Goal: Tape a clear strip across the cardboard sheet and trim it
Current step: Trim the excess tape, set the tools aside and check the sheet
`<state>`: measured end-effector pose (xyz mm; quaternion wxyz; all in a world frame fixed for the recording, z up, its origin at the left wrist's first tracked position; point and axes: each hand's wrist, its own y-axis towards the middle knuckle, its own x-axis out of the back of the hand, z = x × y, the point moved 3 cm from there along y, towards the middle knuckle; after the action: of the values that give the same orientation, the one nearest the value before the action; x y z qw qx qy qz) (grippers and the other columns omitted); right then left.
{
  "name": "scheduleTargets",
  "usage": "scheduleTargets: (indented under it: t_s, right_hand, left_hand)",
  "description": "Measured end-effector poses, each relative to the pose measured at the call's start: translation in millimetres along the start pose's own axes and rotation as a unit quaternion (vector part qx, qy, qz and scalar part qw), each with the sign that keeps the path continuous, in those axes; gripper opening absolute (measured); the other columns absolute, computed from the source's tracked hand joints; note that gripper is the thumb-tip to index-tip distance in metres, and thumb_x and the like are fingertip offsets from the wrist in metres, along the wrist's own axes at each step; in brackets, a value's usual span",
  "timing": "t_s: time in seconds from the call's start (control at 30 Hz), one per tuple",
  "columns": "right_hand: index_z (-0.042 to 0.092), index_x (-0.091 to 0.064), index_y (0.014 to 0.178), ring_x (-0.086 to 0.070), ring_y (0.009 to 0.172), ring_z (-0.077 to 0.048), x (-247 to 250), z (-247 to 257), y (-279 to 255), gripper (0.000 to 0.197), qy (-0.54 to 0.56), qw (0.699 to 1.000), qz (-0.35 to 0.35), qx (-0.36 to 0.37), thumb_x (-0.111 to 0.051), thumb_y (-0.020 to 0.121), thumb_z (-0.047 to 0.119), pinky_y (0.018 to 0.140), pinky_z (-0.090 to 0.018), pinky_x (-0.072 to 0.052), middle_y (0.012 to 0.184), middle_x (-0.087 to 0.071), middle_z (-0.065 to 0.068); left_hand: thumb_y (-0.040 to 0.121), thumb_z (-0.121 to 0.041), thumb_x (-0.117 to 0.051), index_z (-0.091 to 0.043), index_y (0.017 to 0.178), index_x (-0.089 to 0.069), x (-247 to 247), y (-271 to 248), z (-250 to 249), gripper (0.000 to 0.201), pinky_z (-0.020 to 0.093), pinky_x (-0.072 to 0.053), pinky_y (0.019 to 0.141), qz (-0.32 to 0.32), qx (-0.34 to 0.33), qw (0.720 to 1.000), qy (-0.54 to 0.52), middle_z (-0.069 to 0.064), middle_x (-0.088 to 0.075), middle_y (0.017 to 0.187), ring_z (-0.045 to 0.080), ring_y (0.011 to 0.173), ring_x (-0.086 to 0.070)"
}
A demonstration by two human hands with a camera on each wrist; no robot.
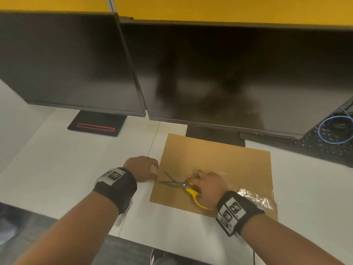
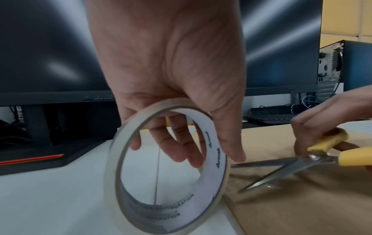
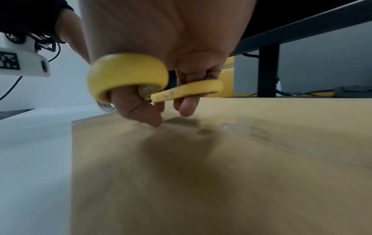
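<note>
A brown cardboard sheet (image 1: 219, 161) lies flat on the white desk. A clear tape strip (image 1: 254, 197) runs across its near part, shiny and wrinkled at the right end. My left hand (image 1: 142, 169) grips the clear tape roll (image 2: 165, 167) upright at the sheet's left edge, fingers through its core. My right hand (image 1: 208, 186) holds yellow-handled scissors (image 1: 188, 187), thumb and fingers in the loops (image 3: 128, 76). The blades (image 2: 269, 173) stand apart and point left toward the roll, just above the cardboard (image 2: 302, 206).
Two dark monitors (image 1: 229, 73) stand close behind the sheet, their stands (image 1: 95, 125) on the desk. A black keyboard (image 1: 328, 148) and blue cable lie at the far right. The desk's front edge (image 1: 133, 240) is near my forearms.
</note>
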<state>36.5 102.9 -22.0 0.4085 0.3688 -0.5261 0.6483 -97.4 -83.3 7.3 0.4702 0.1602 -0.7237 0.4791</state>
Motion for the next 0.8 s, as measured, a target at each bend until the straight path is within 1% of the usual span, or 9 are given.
scheduleTargets:
  t_s: [0.07,0.17,0.33,0.47,0.57,0.67,0.8]
  right_hand:
    - [0.03,-0.044,0.134,-0.057,0.101,-0.03,4.4,7.7,11.4,0.053,-0.015,1.0,0.001,0.017,-0.052,0.082,0.028,0.096,-0.031,-0.035,0.126,-0.048,-0.006]
    - [0.03,-0.045,0.135,-0.057,0.101,-0.029,8.9,14.6,22.8,0.047,-0.019,0.999,0.006,0.032,-0.047,0.088,0.032,0.098,-0.032,-0.033,0.126,-0.047,-0.007]
    - [0.03,-0.042,0.139,-0.056,0.104,-0.03,9.7,20.5,28.8,0.054,-0.028,0.998,0.029,0.043,-0.05,0.086,0.026,0.099,-0.034,-0.034,0.13,-0.045,-0.007]
    - [0.031,-0.04,0.14,-0.057,0.106,-0.031,8.5,21.9,32.4,0.053,-0.02,0.998,0.042,0.044,-0.047,0.088,0.023,0.1,-0.035,-0.035,0.136,-0.044,-0.007]
    - [0.031,-0.04,0.14,-0.058,0.104,-0.031,8.7,22.0,33.4,0.052,-0.031,0.997,0.046,0.044,-0.046,0.089,0.022,0.094,-0.034,-0.04,0.133,-0.047,-0.006]
    - [0.032,-0.04,0.139,-0.06,0.102,-0.031,5.9,21.1,35.7,0.054,-0.031,0.997,0.055,0.04,-0.046,0.088,0.017,0.085,-0.034,-0.045,0.132,-0.05,-0.005]
    - [0.032,-0.041,0.139,-0.062,0.102,-0.031,3.4,20.3,37.6,0.056,-0.026,0.997,0.063,0.037,-0.045,0.087,0.011,0.082,-0.034,-0.048,0.133,-0.051,-0.004]
  left_hand:
    - [0.085,-0.05,-0.059,-0.035,0.118,-0.059,1.3,-0.9,0.3,0.036,0.035,-0.044,0.098,0.008,-0.009,1.0,0.005,-0.007,-0.06,0.124,0.017,0.114,-0.055]
    - [0.086,-0.048,-0.059,-0.035,0.121,-0.059,3.8,-2.5,0.4,0.037,0.035,-0.043,0.1,0.008,-0.019,1.0,0.011,-0.007,-0.058,0.126,0.017,0.116,-0.053]
    - [0.086,-0.046,-0.061,-0.037,0.121,-0.059,5.1,-2.3,-0.6,0.036,0.032,-0.04,0.101,-0.014,-0.033,0.999,-0.026,-0.007,-0.057,0.126,0.017,0.117,-0.052]
    - [0.087,-0.046,-0.059,-0.036,0.123,-0.058,7.3,-1.8,-3.5,0.037,0.032,-0.039,0.1,-0.012,-0.037,0.999,-0.018,-0.006,-0.056,0.127,0.017,0.118,-0.051]
    - [0.088,-0.047,-0.059,-0.035,0.123,-0.058,8.5,-1.9,-1.6,0.038,0.031,-0.039,0.099,-0.008,-0.035,0.999,-0.026,-0.005,-0.057,0.126,0.017,0.117,-0.051]
    - [0.088,-0.046,-0.059,-0.036,0.123,-0.058,7.2,-1.7,1.0,0.037,0.031,-0.04,0.099,-0.012,-0.032,0.999,-0.038,-0.006,-0.057,0.127,0.017,0.117,-0.051]
    - [0.088,-0.045,-0.059,-0.036,0.123,-0.058,4.6,-0.7,1.8,0.037,0.034,-0.04,0.103,-0.013,-0.025,0.998,-0.054,-0.006,-0.055,0.131,0.017,0.119,-0.051]
